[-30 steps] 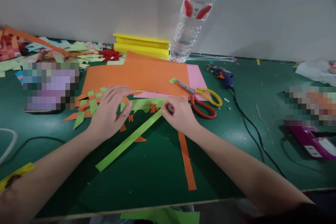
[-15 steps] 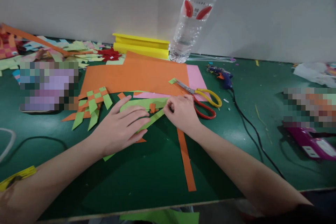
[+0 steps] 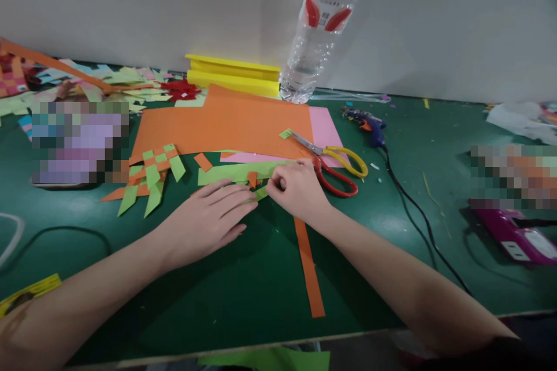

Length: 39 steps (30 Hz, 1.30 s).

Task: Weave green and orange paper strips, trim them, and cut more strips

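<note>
My left hand (image 3: 215, 217) lies palm down over a narrow green paper strip (image 3: 261, 193), its fingers stretched and pointing right. Pinched around that strip's right end is my right hand (image 3: 293, 185). A wider green strip (image 3: 230, 173) runs behind both hands, with a small orange piece (image 3: 252, 179) beside it. From under my right hand a long orange strip (image 3: 310, 266) reaches toward the front edge. Scissors (image 3: 324, 153) with one yellow and one red handle lie just behind my right hand. A woven orange and green paper shape (image 3: 152, 177) rests left of my left hand.
Orange sheets (image 3: 243, 122) and a pink sheet (image 3: 324, 127) lie behind the hands. Farther back stand a water bottle (image 3: 313, 40) and a yellow holder (image 3: 235, 76). A blue glue gun (image 3: 369, 127) with a black cord is at right, a blurred phone (image 3: 80, 145) at left.
My left hand has slid slightly right and down toward my right hand, covering more of the narrow green strip and exposing the wider strip's left end. My right hand has shifted slightly left.
</note>
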Each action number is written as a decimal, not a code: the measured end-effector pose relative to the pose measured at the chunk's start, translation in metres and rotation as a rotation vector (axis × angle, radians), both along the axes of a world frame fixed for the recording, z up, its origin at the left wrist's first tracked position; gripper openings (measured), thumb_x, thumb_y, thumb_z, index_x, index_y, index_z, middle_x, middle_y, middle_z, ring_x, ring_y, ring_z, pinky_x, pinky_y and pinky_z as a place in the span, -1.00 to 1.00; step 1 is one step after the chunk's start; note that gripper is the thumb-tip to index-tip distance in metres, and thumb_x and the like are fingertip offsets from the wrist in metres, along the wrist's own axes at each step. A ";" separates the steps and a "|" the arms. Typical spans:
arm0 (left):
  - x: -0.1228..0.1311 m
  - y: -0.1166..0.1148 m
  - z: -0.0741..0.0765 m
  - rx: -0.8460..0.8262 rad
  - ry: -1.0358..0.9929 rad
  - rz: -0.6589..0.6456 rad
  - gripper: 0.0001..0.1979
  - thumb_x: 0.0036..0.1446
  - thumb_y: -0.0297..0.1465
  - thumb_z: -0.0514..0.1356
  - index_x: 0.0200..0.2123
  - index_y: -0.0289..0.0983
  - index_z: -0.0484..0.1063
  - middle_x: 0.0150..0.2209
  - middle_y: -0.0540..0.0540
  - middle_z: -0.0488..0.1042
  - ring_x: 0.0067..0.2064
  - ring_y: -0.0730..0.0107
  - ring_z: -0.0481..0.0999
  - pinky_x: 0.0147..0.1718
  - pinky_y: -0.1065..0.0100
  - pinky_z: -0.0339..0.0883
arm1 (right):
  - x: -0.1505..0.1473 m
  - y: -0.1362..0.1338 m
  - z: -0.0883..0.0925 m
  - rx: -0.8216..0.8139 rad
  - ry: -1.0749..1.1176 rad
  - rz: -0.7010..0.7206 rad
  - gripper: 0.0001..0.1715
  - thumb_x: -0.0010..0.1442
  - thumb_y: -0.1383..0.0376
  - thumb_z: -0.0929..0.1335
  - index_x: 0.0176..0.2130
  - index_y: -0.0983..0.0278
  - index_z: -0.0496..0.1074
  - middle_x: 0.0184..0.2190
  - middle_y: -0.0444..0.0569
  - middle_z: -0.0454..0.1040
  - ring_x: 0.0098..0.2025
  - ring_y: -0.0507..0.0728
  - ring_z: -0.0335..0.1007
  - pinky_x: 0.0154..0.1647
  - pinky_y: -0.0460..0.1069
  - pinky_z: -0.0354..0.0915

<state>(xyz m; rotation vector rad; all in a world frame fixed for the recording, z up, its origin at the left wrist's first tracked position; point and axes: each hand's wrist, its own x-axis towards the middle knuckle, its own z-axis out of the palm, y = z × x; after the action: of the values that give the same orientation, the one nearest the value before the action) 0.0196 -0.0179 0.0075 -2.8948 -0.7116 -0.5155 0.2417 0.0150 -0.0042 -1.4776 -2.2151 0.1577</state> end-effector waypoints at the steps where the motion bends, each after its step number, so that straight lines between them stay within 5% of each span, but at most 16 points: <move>1: 0.001 -0.002 -0.001 -0.007 0.007 -0.006 -0.68 0.38 -0.38 -0.01 0.07 -0.36 0.40 0.08 -0.16 0.52 0.11 0.18 0.46 0.19 0.12 0.17 | 0.000 0.000 0.000 0.003 0.001 0.006 -0.75 0.05 0.35 0.26 -0.58 0.22 0.10 -0.68 -0.26 0.13 -0.55 0.00 0.06 -0.11 0.07 0.05; 29: -0.007 0.011 -0.013 -0.294 0.173 -0.123 -0.32 0.34 -0.01 -0.07 0.35 -0.32 0.04 0.38 -0.21 0.04 0.39 0.21 0.03 0.34 0.20 -0.18 | 0.002 0.001 0.003 -0.049 0.173 0.092 -0.72 0.18 0.35 0.21 -0.56 0.22 0.13 -0.65 -0.24 0.22 -0.58 -0.01 0.06 -0.17 0.03 0.10; 34: -0.005 0.010 -0.010 -0.320 0.185 -0.130 -0.27 0.31 0.03 -0.08 0.34 -0.36 0.06 0.39 -0.25 0.03 0.40 0.14 0.01 0.35 0.12 -0.23 | 0.003 0.001 0.008 0.045 0.174 0.113 -0.71 0.23 0.33 0.20 -0.53 0.23 0.20 -0.64 -0.22 0.25 -0.56 0.01 0.11 -0.16 0.04 0.11; 39: -0.005 0.010 -0.010 -0.320 0.150 -0.120 -0.31 0.30 0.00 -0.01 0.33 -0.30 0.07 0.38 -0.22 0.06 0.40 0.18 0.01 0.35 0.11 -0.22 | 0.012 -0.002 0.033 0.246 0.102 0.070 -0.69 0.26 0.29 0.20 -0.52 0.21 0.26 -0.65 -0.18 0.30 -0.58 0.03 0.15 -0.14 0.08 0.16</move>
<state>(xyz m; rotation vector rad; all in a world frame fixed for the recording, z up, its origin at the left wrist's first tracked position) 0.0150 -0.0084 -0.0030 -3.2445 -0.6541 -0.2064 0.2541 0.0130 0.0291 -1.2336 -2.1199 -0.0176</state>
